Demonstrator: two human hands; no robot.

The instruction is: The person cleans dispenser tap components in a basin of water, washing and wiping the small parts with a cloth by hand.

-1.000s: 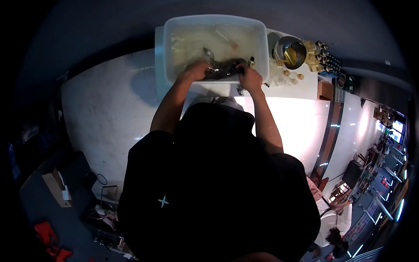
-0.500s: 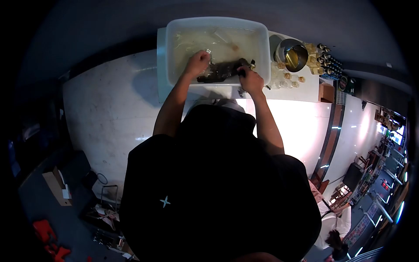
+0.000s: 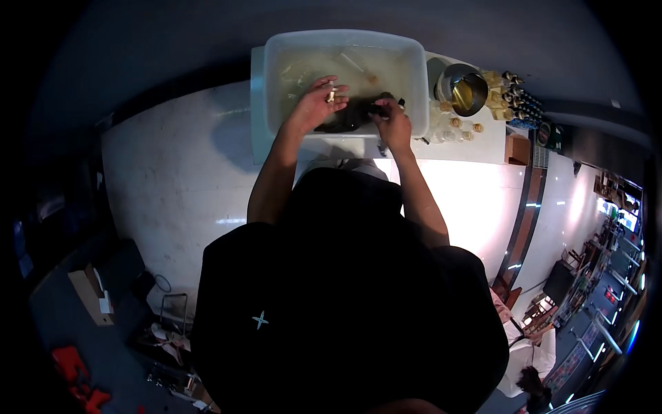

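Note:
A translucent white plastic tub (image 3: 422,83) holds cloudy water. My left hand (image 3: 314,112) is over its left half, palm turned up, fingers loosely spread. A small pale cylindrical piece (image 3: 332,94) rests against those fingers; its kind is too small to tell. My right hand (image 3: 394,130) is at the tub's near right side, fingers pinched on a dark cloth (image 3: 374,109). More of the cloth lies low in the water between my hands. A tiny dark-and-pale item shows beside my right fingertips. Under the water at the back lies a clear slender object (image 3: 352,62).
The tub stands on a white table (image 3: 496,148). Right of it are a metal pot (image 3: 466,90) with yellowish liquid, small clear containers with gold-coloured tops (image 3: 456,123), and several dark-topped bottles (image 3: 525,96). A cardboard box (image 3: 91,295) stands on the floor at left.
My left hand has turned palm up and opened its fingers, showing the pale piece. My right hand has shifted slightly left, and the dark cloth is more bunched and lower.

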